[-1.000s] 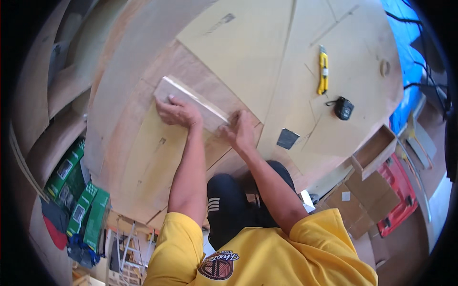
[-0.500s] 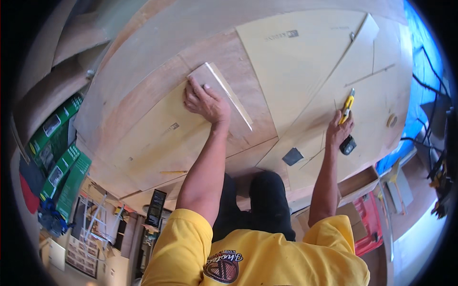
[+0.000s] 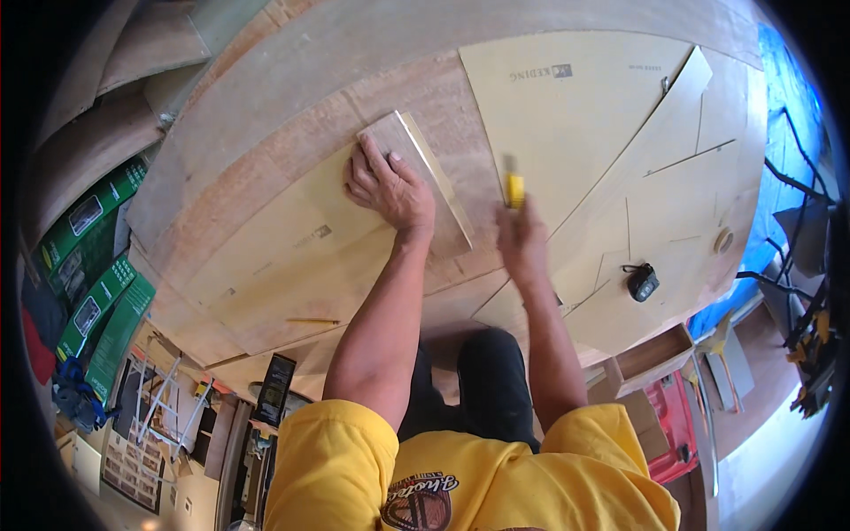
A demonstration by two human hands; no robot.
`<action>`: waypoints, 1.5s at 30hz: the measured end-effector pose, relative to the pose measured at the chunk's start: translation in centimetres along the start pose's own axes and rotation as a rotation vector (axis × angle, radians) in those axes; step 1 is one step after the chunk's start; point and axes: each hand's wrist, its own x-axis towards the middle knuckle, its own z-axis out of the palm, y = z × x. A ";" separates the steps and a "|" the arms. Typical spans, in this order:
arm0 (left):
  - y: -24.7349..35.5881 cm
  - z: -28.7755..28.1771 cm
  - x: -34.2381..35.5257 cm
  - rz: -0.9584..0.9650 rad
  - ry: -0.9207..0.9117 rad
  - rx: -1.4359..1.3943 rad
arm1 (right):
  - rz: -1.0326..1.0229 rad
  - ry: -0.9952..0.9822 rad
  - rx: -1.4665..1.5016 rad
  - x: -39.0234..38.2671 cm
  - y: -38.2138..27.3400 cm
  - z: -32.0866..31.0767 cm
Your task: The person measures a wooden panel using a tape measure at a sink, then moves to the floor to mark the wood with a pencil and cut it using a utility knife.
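My left hand (image 3: 390, 190) rests on a short flat wooden board (image 3: 423, 164), its fingers bent along the board's left side and the thumb on top. Beneath them lies a cream sheet (image 3: 274, 257), with a pale strip showing along the board's right edge. My right hand (image 3: 524, 237), smeared by motion, is closed around a yellow utility knife (image 3: 515, 188) a little right of the board. The knife's tip points away from me and is too blurred to make out. Right of that hand lies a large cream sheet (image 3: 575, 115).
A black tape measure (image 3: 643, 281) and a tape roll (image 3: 724, 239) lie on the right of the wooden worktop (image 3: 434, 84). A pencil (image 3: 312, 320) lies near its front left edge. Green boxes (image 3: 97, 310) stand at the left, an open drawer (image 3: 651, 358) at the lower right.
My right hand has moved left with the utility knife, from beside the tape measure to near the board. My left hand stays on the board. The view has shifted slightly.
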 end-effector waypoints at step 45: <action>0.3 0.2 0.1 -0.004 0.037 0.009 | -0.379 -0.169 -0.492 -5.2 3.8 2.9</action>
